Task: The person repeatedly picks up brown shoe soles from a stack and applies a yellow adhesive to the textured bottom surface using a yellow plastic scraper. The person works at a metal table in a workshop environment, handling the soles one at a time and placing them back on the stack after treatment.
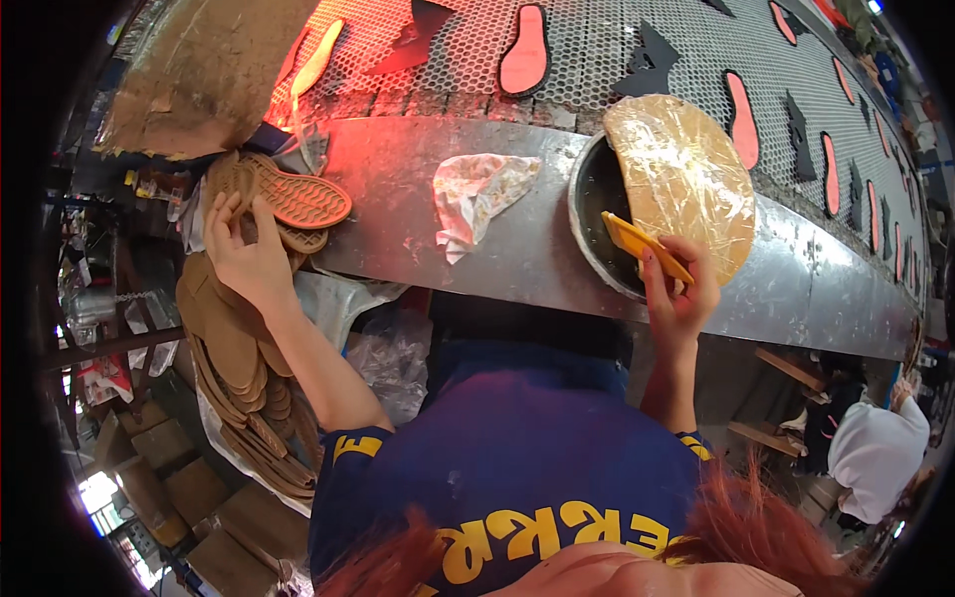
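Observation:
At the left end of the metal table, my left hand [247, 244] has its fingers and thumb closed round the edge of a brown shoe sole [234, 182]. Beside it lies a treaded sole [303, 199] that looks orange under the red light. A pile of brown soles [227, 318] hangs down below that hand. My right hand [683, 289] pinches a flat yellow tool [647, 247], tilted over a round dark basin [587, 209]. Whether the tool is a brush or a scraper, I cannot tell. A plastic-wrapped round board [686, 169] partly covers the basin.
A crumpled patterned cloth [482, 199] lies mid-table. Past the metal ledge, a mesh conveyor [468, 60] carries pink insoles [525, 50] and black cut pieces [652, 65]. Brown cardboard [199, 70] stands far left. Another person [877, 458] is at the right.

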### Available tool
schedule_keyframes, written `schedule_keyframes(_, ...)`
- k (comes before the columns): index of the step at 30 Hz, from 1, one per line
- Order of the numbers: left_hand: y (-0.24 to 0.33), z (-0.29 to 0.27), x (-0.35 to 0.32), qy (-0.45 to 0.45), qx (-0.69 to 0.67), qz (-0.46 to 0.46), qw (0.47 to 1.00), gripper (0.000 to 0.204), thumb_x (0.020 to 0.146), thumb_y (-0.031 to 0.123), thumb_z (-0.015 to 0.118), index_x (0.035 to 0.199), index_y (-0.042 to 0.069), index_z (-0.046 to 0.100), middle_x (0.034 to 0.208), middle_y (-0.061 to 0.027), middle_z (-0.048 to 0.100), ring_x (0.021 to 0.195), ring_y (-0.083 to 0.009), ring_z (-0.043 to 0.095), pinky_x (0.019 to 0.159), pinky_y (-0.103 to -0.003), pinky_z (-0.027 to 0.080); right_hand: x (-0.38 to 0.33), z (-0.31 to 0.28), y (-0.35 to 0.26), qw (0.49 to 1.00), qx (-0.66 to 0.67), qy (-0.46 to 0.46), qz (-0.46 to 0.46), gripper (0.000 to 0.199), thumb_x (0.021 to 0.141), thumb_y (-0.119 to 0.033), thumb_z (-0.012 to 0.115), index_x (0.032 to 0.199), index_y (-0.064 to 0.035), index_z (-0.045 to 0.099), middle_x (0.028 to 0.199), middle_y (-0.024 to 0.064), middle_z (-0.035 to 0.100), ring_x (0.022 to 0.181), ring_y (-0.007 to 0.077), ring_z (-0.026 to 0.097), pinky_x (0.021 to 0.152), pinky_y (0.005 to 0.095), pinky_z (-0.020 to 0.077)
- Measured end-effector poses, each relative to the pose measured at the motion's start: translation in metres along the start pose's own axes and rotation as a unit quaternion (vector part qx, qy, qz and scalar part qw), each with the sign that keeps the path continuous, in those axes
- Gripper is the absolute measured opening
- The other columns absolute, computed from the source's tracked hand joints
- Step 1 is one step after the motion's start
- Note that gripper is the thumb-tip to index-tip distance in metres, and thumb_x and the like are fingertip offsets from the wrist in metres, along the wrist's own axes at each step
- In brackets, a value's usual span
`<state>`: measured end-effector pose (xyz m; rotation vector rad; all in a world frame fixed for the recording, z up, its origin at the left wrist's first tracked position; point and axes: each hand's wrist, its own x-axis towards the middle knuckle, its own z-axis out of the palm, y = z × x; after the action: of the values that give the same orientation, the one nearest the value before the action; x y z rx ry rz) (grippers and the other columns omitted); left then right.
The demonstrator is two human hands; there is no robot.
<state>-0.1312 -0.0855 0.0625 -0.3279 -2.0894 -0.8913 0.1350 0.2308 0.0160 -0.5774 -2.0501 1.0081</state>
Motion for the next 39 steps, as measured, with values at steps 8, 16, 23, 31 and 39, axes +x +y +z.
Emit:
schedule_keyframes(8,-0.004,-0.031,0.004,0.137,-0.246,0.006,0.959,0.016,0.08,-0.004,0.056,0.094,-0.004,0.049,0.103,-0.0165,0.054,0.095,-0.0242,0.054,0.09,-0.038,0.045,0.013,0.015,-0.018,0.992,-0.084,0.011,-0.092,0.019,0.078,0.004,0.069,0.095,-0.0056,0.066,0.081,0.0091,0.06,0.06,0.0172,0.059,0.046,0.0265,0.0429)
schedule_keyframes(16,0.052,-0.074,-0.011,-0.011,-0.416,0.061,0.907,0.032,0.069,-0.006,0.052,0.097,0.006,0.044,0.108,-0.0239,0.053,0.105,-0.0304,0.052,0.097,-0.047,0.042,0.016,0.02,-0.013,0.993,-0.076,-0.045,-0.076,0.018,0.078,0.003,0.068,0.093,-0.0061,0.067,0.075,0.0083,0.056,0.06,0.0178,0.056,0.049,0.0255,0.0401)
schedule_keyframes(23,0.099,-0.031,-0.031,-0.148,-0.49,0.003,0.859,0.045,0.079,-0.015,0.051,0.118,0.003,0.038,0.119,-0.0356,0.05,0.113,-0.0348,0.055,0.094,-0.041,0.048,0.018,0.004,-0.02,0.998,0.03,0.054,-0.03,0.012,0.082,0.002,0.067,0.092,-0.0043,0.066,0.079,0.0028,0.056,0.063,0.0067,0.05,0.051,0.0199,0.0367)
schedule_keyframes(31,0.128,-0.001,-0.069,-0.211,-0.547,0.028,0.81,0.05,0.082,-0.012,0.057,0.123,0.002,0.033,0.107,-0.0276,0.06,0.098,-0.031,0.063,0.088,-0.036,0.051,0.02,0.002,-0.029,0.998,0.021,0.008,-0.06,0.014,0.081,0.004,0.067,0.093,-0.0023,0.066,0.08,0.005,0.058,0.064,0.009,0.052,0.054,0.0203,0.0395)
schedule_keyframes(39,0.103,0.06,-0.119,-0.5,-0.369,-0.032,0.783,0.016,0.08,0.006,0.066,0.095,-0.002,0.065,0.093,-0.0132,0.068,0.077,-0.0148,0.065,0.066,-0.031,0.051,0.015,0.015,-0.015,0.957,0.208,-0.059,0.193,0.01,0.088,-0.002,0.061,0.097,-0.0008,0.062,0.083,0.0043,0.06,0.065,0.0083,0.057,0.056,0.0197,0.0443)
